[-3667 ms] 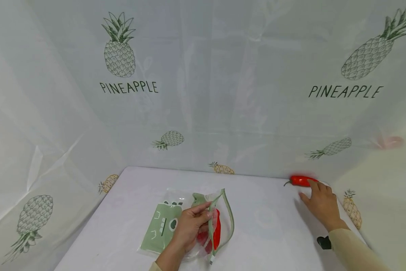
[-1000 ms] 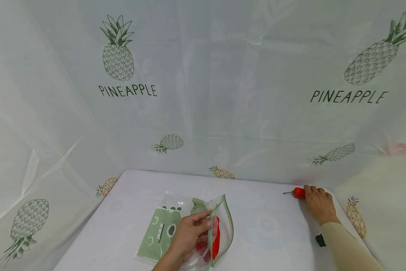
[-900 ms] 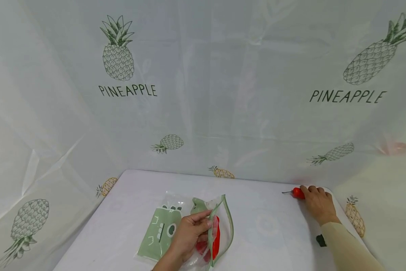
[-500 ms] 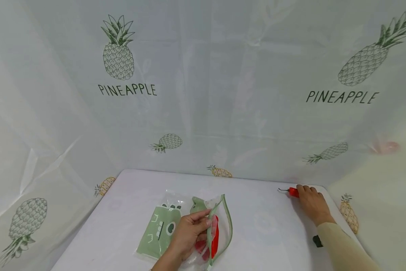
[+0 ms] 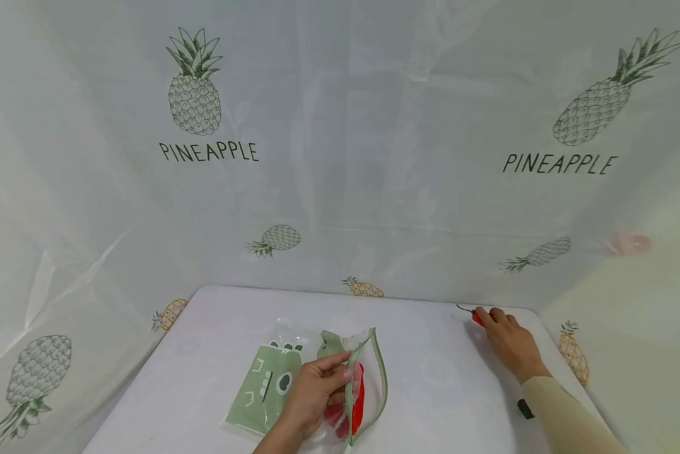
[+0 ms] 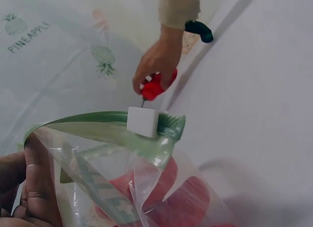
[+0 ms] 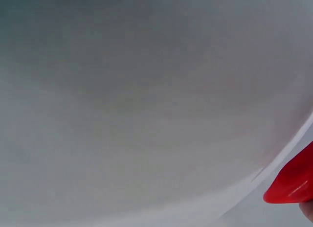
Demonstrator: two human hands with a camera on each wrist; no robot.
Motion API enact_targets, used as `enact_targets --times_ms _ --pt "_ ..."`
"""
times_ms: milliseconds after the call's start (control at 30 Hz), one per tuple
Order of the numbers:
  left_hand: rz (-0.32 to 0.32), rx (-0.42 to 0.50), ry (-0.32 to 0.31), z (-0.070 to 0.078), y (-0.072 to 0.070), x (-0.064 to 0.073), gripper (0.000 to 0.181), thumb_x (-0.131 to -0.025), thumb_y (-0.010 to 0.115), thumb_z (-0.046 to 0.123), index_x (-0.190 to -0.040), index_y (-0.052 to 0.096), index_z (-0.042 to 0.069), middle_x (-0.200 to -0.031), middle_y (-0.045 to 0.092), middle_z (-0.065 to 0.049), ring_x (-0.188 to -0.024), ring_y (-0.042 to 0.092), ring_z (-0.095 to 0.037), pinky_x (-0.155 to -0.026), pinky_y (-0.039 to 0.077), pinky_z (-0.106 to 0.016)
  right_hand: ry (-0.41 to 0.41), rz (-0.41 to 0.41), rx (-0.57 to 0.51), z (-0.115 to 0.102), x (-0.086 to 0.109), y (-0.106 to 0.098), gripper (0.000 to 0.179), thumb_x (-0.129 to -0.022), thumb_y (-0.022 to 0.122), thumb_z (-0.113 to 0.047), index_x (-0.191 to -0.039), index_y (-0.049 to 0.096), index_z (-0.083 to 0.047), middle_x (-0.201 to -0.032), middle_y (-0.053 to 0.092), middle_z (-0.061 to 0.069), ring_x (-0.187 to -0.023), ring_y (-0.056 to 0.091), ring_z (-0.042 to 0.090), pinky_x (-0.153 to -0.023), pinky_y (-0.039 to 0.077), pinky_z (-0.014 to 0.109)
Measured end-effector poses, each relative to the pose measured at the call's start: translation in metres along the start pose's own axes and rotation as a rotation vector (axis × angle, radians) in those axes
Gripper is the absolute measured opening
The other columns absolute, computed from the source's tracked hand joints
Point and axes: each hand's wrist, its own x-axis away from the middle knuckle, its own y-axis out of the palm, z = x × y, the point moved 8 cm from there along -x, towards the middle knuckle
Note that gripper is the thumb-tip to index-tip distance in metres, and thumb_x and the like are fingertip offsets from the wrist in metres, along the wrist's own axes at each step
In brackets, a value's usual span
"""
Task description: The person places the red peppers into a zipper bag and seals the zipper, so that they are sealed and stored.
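Observation:
My left hand (image 5: pixel 311 391) pinches the near side of a clear zip bag (image 5: pixel 383 372) with a green rim, its mouth spread apart. Red peppers (image 5: pixel 359 400) show inside it, and the left wrist view has a white slider (image 6: pixel 142 122) on the green zip strip. Toward the back right of the table, my right hand (image 5: pixel 510 340) grips a red chili pepper (image 5: pixel 478 317), its thin dark stem pointing left. Most of that pepper is hidden under the fingers in the head view. The pepper's smooth tip (image 7: pixel 292 180) appears at the right edge of the right wrist view.
A clear bag with a green cartoon-face print (image 5: pixel 260 388) lies flat left of the left hand. The white table (image 5: pixel 431 378) ends at a pineapple-print sheet (image 5: pixel 340 189) behind and at both sides. A dark strap piece (image 5: pixel 525 408) shows by the right sleeve.
Earlier the right hand reached onto the chili pepper at the back right corner; now it grips it and has shifted left with it. The left hand keeps its hold on the bag.

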Motion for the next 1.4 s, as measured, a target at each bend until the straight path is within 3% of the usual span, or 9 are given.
enact_targets --times_ms 333,567,700,867,1033,1133,1267,1367,1400 --pt "-0.003 0.015 0.007 0.001 0.004 0.001 0.046 -0.097 0.073 0.002 -0.142 0.063 -0.003 -0.092 0.074 0.001 -0.079 0.073 -0.009 -0.069 0.065 -0.026 -0.046 0.065 -0.009 -0.015 0.007 -0.013 0.056 -0.083 0.080 0.000 -0.131 0.054 -0.010 -0.111 0.061 0.018 -0.086 0.062 0.036 -0.052 0.058 0.050" --pt "-0.007 0.001 0.010 0.003 0.004 0.002 0.046 -0.097 0.073 0.002 -0.142 0.063 -0.003 -0.091 0.073 0.001 -0.078 0.073 -0.009 -0.069 0.065 -0.026 -0.067 0.159 0.043 -0.023 0.008 -0.023 0.059 -0.080 0.083 -0.005 -0.129 0.052 0.001 -0.111 0.062 0.025 -0.083 0.065 0.040 -0.055 0.061 0.052" --pt "-0.005 -0.001 0.010 0.003 0.004 0.003 0.046 -0.097 0.074 0.002 -0.142 0.063 -0.003 -0.091 0.073 0.000 -0.078 0.074 -0.010 -0.070 0.066 -0.028 -0.103 0.257 0.034 -0.027 0.010 -0.029 0.042 -0.097 0.062 -0.018 -0.128 0.051 0.009 -0.109 0.060 0.031 -0.081 0.067 0.044 -0.057 0.062 0.054" --pt "-0.012 0.019 0.006 0.002 0.005 0.003 0.047 -0.097 0.074 0.002 -0.142 0.063 -0.004 -0.092 0.073 0.000 -0.080 0.074 -0.010 -0.070 0.066 -0.027 -0.125 0.349 0.010 -0.033 0.016 -0.036 0.052 -0.110 0.034 -0.035 -0.122 0.054 0.011 -0.107 0.059 0.031 -0.080 0.068 0.044 -0.055 0.062 0.053" --pt "-0.019 0.039 0.004 0.002 0.008 0.004 0.047 -0.097 0.073 0.001 -0.143 0.061 -0.005 -0.092 0.072 0.001 -0.082 0.076 -0.010 -0.072 0.066 -0.028 -0.124 0.385 -0.018 -0.038 0.021 -0.041 0.049 -0.110 0.039 -0.034 -0.124 0.054 0.010 -0.110 0.058 0.030 -0.080 0.068 0.041 -0.056 0.063 0.049" --pt "-0.021 0.039 0.002 0.002 0.009 0.004 0.047 -0.097 0.073 0.000 -0.142 0.061 -0.006 -0.092 0.073 0.001 -0.081 0.075 -0.009 -0.071 0.065 -0.026 -0.115 0.373 -0.059 -0.042 0.022 -0.043 0.041 -0.099 0.066 -0.018 -0.128 0.051 0.007 -0.113 0.057 0.030 -0.075 0.069 0.037 -0.054 0.062 0.043" --pt "-0.023 0.035 0.000 0.003 0.009 0.004 0.047 -0.097 0.073 0.000 -0.142 0.061 -0.006 -0.092 0.073 0.001 -0.079 0.073 -0.008 -0.069 0.064 -0.024 -0.124 0.380 -0.085 -0.049 0.023 -0.044 0.041 -0.103 0.066 -0.022 -0.131 0.048 0.003 -0.113 0.057 0.028 -0.067 0.069 0.030 -0.047 0.057 0.033" --pt "-0.020 0.032 -0.002 0.004 0.010 0.005 0.047 -0.097 0.073 0.000 -0.142 0.061 -0.006 -0.092 0.073 0.001 -0.078 0.072 -0.007 -0.068 0.064 -0.023 -0.153 0.438 -0.086 -0.056 0.022 -0.048 0.045 -0.113 0.040 -0.039 -0.129 0.049 0.002 -0.110 0.059 0.026 -0.066 0.069 0.029 -0.044 0.054 0.032" --pt "-0.019 0.031 -0.002 0.004 0.010 0.005 0.046 -0.097 0.073 0.000 -0.142 0.061 -0.006 -0.092 0.073 0.001 -0.078 0.072 -0.007 -0.068 0.064 -0.023 -0.159 0.456 -0.091 -0.059 0.022 -0.050 0.045 -0.113 0.040 -0.040 -0.129 0.050 0.002 -0.110 0.060 0.025 -0.067 0.070 0.028 -0.043 0.054 0.032"
